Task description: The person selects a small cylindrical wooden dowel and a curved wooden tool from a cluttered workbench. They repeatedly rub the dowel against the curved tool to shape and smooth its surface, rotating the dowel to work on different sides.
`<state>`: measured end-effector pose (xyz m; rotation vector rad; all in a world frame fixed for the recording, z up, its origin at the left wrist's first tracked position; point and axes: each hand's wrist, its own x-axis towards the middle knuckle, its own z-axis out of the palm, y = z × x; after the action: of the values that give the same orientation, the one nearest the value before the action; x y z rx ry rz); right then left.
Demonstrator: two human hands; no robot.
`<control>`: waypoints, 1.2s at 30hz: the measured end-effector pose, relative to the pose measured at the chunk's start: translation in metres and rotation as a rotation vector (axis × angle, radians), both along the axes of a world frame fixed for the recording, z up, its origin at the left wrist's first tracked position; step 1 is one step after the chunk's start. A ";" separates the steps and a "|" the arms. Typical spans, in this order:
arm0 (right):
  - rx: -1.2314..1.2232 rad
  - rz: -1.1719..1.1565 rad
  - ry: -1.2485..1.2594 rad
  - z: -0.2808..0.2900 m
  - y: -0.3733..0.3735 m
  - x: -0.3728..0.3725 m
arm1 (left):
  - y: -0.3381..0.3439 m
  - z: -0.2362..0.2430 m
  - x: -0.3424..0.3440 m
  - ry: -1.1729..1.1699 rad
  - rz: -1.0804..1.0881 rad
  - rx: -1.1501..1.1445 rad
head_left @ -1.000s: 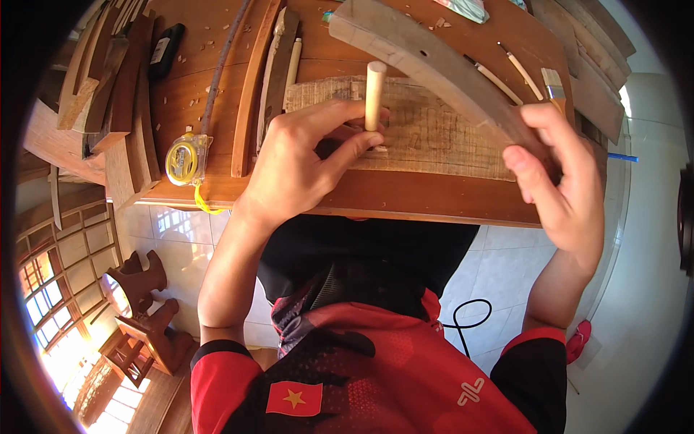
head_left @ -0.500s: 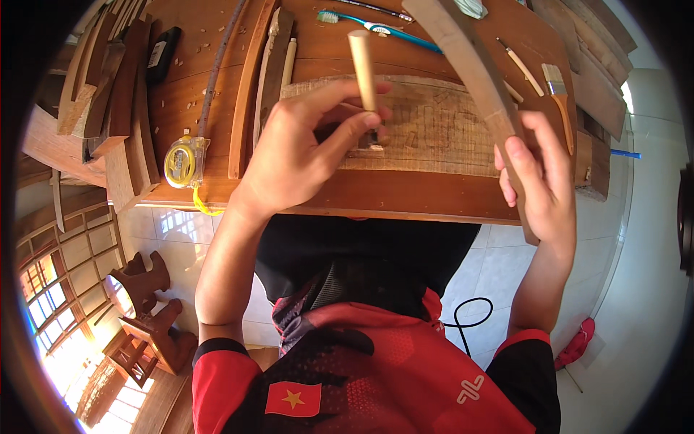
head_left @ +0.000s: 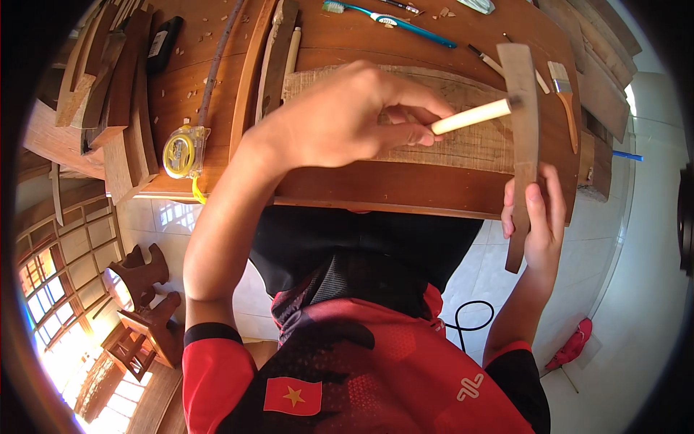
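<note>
My left hand (head_left: 354, 119) is closed around a chisel (head_left: 471, 117) with a pale round wooden handle. The handle sticks out to the right, its end close to a bar of wood; whether they touch I cannot tell. The chisel's blade is hidden by my fingers. My right hand (head_left: 543, 217) grips the lower part of that long, slightly curved wooden bar (head_left: 526, 137), which stands nearly upright in view. Below both hands lies a rough, flat wooden board (head_left: 477, 155) on the table (head_left: 376, 189), partly covered by my left hand.
A yellow tape measure (head_left: 184, 152) sits at the table's left front. Wood strips (head_left: 271, 65) and offcuts (head_left: 108, 94) lie to the left. Farther back are a toothbrush (head_left: 390, 20) and slim tools (head_left: 486, 61). A flat paintbrush (head_left: 564, 101) lies at the right, near more boards (head_left: 600, 65).
My left hand has lifted off the board and turned, swinging the chisel handle from upright to pointing right. My right hand has lowered, and the wooden bar stands straighter.
</note>
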<state>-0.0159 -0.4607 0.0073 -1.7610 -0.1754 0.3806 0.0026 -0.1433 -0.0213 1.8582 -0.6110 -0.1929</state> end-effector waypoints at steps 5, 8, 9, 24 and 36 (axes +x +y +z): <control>0.025 -0.035 0.003 -0.008 -0.020 -0.016 | 0.001 0.018 0.013 0.095 -0.055 0.156; 0.051 -0.039 0.006 -0.013 -0.027 -0.026 | 0.001 0.018 0.020 0.047 -0.097 0.211; 0.064 -0.045 0.015 -0.016 -0.028 -0.030 | 0.002 0.018 0.022 0.066 -0.100 0.214; 0.200 -0.117 0.306 -0.036 -0.036 -0.088 | -0.014 0.030 0.032 0.053 -0.233 0.477; 0.122 -0.125 0.292 -0.032 -0.043 -0.085 | -0.011 0.024 0.031 -0.026 -0.180 0.450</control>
<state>-0.1005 -0.5041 -0.0243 -1.5670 0.1179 0.5195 0.0334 -0.1545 0.0030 2.2381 -0.8028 -0.4560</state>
